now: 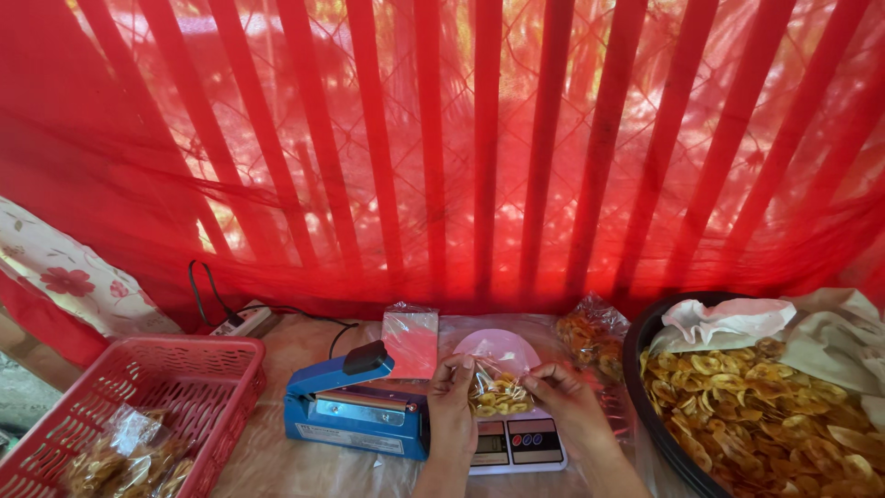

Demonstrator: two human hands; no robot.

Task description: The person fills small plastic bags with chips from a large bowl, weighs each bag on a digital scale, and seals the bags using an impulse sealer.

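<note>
Nearest the lens, the left hand [451,398] and right hand [564,395] meet over a small white digital kitchen scale [516,441], fingers pinched narrow on the top edges of a small clear plastic bag of yellow banana chips [499,389] sitting on the scale's pale round platform. That bag looks light, crinkly and slick, I'd say, its contents brittle, so the upper corners are the sensible grip, not the belly. Curled golden slices show through the film. Just left sits a blue impulse heat sealer [355,403]; right, a dark round basin heaped with loose chips [646,369]; far left, a red plastic basket [198,364].
</note>
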